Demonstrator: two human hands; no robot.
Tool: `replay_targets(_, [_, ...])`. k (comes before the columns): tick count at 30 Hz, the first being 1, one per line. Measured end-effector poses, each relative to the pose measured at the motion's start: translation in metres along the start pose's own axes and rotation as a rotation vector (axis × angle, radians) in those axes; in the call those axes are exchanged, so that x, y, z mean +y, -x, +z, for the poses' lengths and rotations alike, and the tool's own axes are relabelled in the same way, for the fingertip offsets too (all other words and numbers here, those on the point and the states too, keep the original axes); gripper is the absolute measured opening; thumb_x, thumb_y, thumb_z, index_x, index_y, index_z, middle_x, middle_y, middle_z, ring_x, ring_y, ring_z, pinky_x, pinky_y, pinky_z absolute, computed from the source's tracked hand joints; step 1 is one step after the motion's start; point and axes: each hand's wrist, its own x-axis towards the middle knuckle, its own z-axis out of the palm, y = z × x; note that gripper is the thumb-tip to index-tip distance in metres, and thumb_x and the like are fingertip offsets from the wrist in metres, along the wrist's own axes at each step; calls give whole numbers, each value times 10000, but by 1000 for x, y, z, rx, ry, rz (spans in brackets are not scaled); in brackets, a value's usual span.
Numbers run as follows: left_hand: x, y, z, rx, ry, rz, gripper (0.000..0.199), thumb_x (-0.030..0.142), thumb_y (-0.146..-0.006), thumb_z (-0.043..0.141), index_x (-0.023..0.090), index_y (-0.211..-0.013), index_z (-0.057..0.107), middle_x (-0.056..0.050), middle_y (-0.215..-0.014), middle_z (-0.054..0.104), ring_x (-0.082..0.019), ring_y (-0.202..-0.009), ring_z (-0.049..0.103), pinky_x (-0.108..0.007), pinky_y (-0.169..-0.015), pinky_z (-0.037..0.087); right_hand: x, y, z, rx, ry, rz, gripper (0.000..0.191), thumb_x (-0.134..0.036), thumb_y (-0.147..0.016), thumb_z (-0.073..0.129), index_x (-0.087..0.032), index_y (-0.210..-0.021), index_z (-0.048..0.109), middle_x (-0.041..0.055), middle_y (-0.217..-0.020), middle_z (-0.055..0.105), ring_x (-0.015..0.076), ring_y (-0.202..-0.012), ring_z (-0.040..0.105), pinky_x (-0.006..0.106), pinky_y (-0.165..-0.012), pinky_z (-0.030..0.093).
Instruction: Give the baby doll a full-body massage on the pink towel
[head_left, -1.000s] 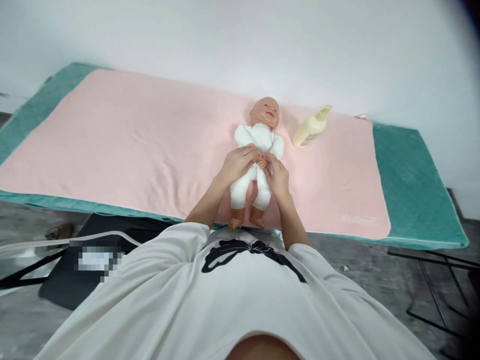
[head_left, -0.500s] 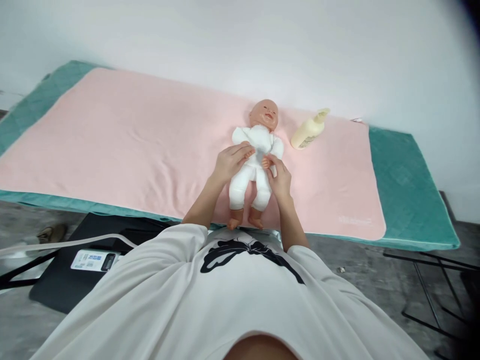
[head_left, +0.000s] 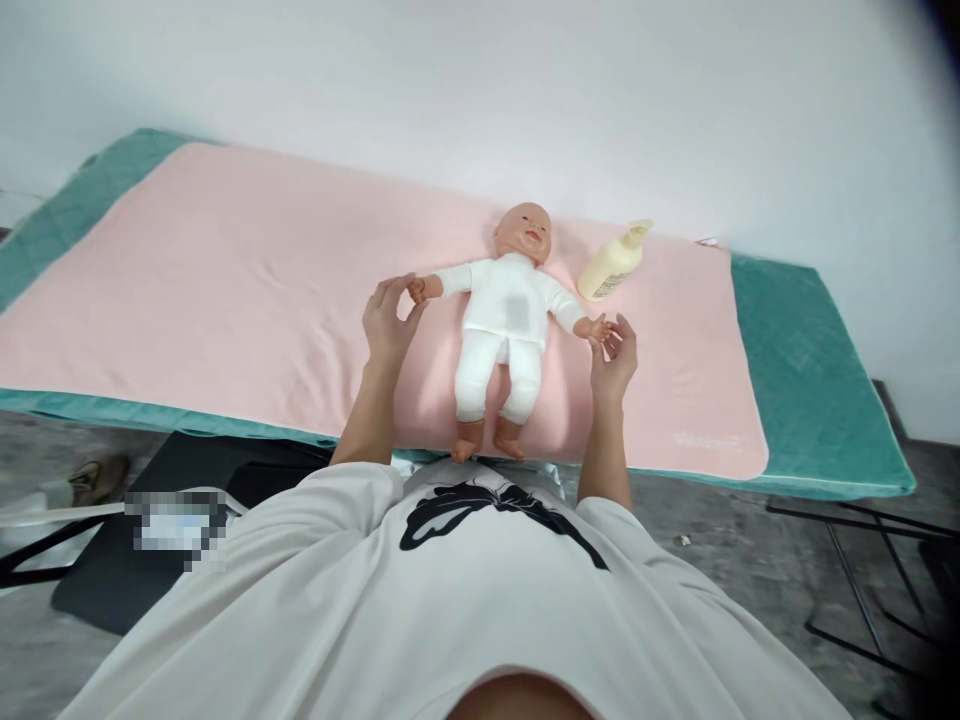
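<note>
A baby doll [head_left: 506,300] in white clothing lies on its back on a pink mat [head_left: 285,270], head toward the wall and bare feet toward me. Its arms are stretched out to both sides. My left hand [head_left: 391,315] pinches the doll's hand on the left. On the other side, my right hand [head_left: 615,355] has thumb and fingers closed around the doll's other hand. A grey patch shows on the doll's chest. Just right of its head lies a pale yellow pump bottle [head_left: 611,265], tilted on the mat.
Under the pink mat is a green padded cover [head_left: 810,370] on the table, which stands against a white wall [head_left: 465,90]. A black chair [head_left: 112,560] is at the lower left, with a shoe [head_left: 97,478] near it. A black metal frame [head_left: 855,580] stands at the lower right.
Both of my hands have moved outward from the doll's chest, drawing its arms apart from folded in front to spread wide. The bottle stays in place on the mat.
</note>
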Motion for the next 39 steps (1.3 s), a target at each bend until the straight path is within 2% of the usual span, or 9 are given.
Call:
replay_targets(4, [-26,8,1,14,-7,-71,447,451,-875,671,210,-1246,607,-90,-1143,669,-217,-1084,650,-369,-966,506,22,-2,-16,-9,98,65,524,-398,-843,623,-227,-1335,561,108,-1289,618,232,-1168,639,430,-1007,552])
replay_targets(7, [-37,13,1,-34,-5,-178,480,413,-852,696,159,-1248,601,-86,-1121,673,-207,-1061,642,-380,-978,489,37,-1,-23,-14,127,134,510,-363,-822,634,-192,-1301,597,119,-1276,648,241,-1197,629,436,-1045,522])
replay_targets(12, [-30,10,-5,-208,-114,-451,470,292,-778,713,227,-1236,629,-68,-1223,680,-274,-1154,636,-401,-1040,473,41,4,-25,-42,197,263,541,-345,-766,669,-141,-1266,630,152,-1200,710,257,-1091,682,460,-1015,529])
replay_targets(17, [-23,7,-11,-317,-113,-542,510,289,-770,700,186,-1264,625,-109,-1225,688,-309,-1171,625,-438,-1060,461,29,5,-25,-38,221,270,516,-319,-750,673,-92,-1213,660,192,-1165,723,266,-1059,696,442,-993,538])
replay_targets(20, [-24,10,-11,-296,-77,-541,498,278,-773,696,198,-1261,630,-99,-1253,681,-296,-1189,620,-435,-1072,463,27,6,-25,-38,197,289,519,-308,-753,672,-106,-1231,649,186,-1182,722,256,-1064,698,435,-990,541])
replay_targets(24, [-27,12,-9,-168,26,-536,484,259,-738,716,196,-1214,657,-98,-1204,704,-272,-1141,653,-421,-1033,506,29,5,-24,-23,166,323,514,-288,-754,673,-135,-1243,637,155,-1154,734,238,-1034,704,432,-975,550])
replay_targets(29, [-21,2,-7,-32,117,-382,475,248,-743,729,186,-1209,654,-114,-1197,693,-236,-1093,681,-390,-1016,531,21,-3,-22,64,47,249,469,-290,-780,650,-175,-1233,624,114,-1213,702,218,-1086,687,410,-969,563])
replay_targets(35, [19,-21,-11,12,136,-211,454,302,-829,689,192,-1263,614,-95,-1183,680,-217,-1055,686,-377,-1002,534,-11,-14,-6,100,32,20,437,-373,-891,566,-224,-1301,565,97,-1265,655,217,-1134,674,417,-983,569])
replay_targets(39, [51,-30,-7,-44,102,-63,427,345,-865,676,212,-1267,616,-83,-1189,688,-233,-1105,663,-379,-1025,504,-39,-12,14,60,-6,-123,416,-374,-933,521,-213,-1316,552,104,-1255,646,223,-1147,665,432,-1042,535])
